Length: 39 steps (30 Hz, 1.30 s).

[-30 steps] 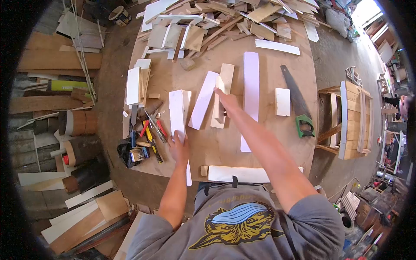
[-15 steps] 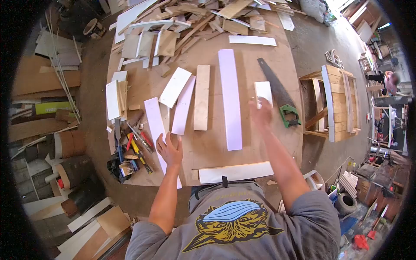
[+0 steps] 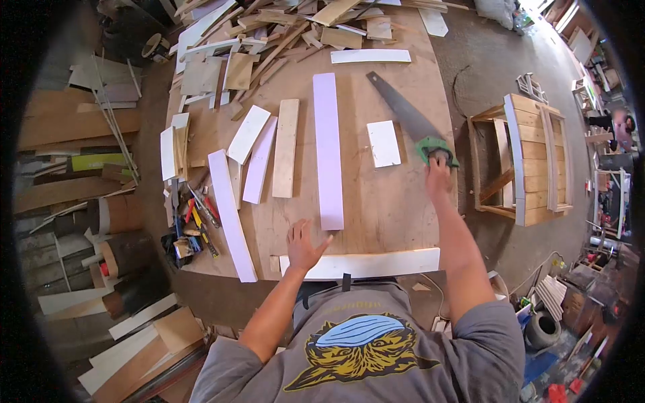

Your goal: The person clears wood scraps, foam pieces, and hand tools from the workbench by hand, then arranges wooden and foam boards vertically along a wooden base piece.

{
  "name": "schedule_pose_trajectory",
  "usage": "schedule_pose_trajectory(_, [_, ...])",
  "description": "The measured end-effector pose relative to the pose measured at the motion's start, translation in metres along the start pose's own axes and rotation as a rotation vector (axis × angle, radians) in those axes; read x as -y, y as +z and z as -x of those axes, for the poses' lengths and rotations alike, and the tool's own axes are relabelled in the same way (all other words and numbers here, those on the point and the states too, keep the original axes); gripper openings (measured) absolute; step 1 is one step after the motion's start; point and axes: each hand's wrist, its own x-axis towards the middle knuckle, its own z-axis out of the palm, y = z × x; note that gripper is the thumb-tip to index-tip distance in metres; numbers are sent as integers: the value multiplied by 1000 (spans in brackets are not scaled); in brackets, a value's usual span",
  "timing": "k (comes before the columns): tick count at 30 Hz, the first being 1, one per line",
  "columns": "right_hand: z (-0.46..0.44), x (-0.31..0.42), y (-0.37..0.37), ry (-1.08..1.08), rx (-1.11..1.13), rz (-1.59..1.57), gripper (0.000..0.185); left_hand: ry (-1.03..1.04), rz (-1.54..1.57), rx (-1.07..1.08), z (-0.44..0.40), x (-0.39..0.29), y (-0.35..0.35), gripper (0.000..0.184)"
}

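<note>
My right hand is closed around the green handle of a handsaw, whose blade points up and to the left over the table. A short white wood block lies just left of the blade. My left hand is open, fingers spread, near the lower end of a long lilac board. Directly below that hand, a long white board runs along the table's front edge. Left of the lilac board are a bare wood plank, a shorter lilac piece and a white piece.
Scrap wood is heaped at the table's far end. Hand tools lie by its left edge, beside another lilac board. A slatted wooden frame stands on the floor at right. Another person is far right.
My right hand has left the short white block and taken the saw's handle; the saw has turned slightly. My left hand has moved right, away from the left lilac board. The view has shifted.
</note>
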Motion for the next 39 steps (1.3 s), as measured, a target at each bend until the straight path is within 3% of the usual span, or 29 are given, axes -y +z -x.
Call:
schedule_pose_trajectory(3, [-59,2,11,4,-15,117,33,52,-77,206,23,-9,-16,106])
schedule_pose_trajectory(6, [-71,60,-22,14,-81,38,49,61,-205,439,41,-8,-20,122])
schedule_pose_trajectory(10, [-20,124,-23,-137,208,105,85,63,-294,568,61,11,-5,128])
schedule_pose_trajectory(16, [-10,146,-12,-48,223,-15,85,164,-315,609,59,12,-10,125])
schedule_pose_trajectory(19, [-26,176,-8,26,100,-399,80,227,-334,546,67,31,5,120])
schedule_pose_trajectory(22, [-13,239,-32,-6,126,-722,79,255,-250,492,78,38,6,114])
schedule_pose_trajectory(26, [24,331,-21,-12,363,-974,81,259,-184,419,82,42,8,107])
schedule_pose_trajectory(29, [54,389,-26,2,448,-1057,83,251,-205,406,84,41,8,106])
schedule_pose_trajectory(33, [73,440,-44,-38,496,-829,78,203,-127,374,86,37,0,109])
schedule_pose_trajectory(37, [61,490,-20,27,642,-1060,83,201,-129,358,90,44,-2,112])
schedule_pose_trajectory(39, [56,524,-10,-243,485,-1202,83,224,-135,349,93,51,0,111])
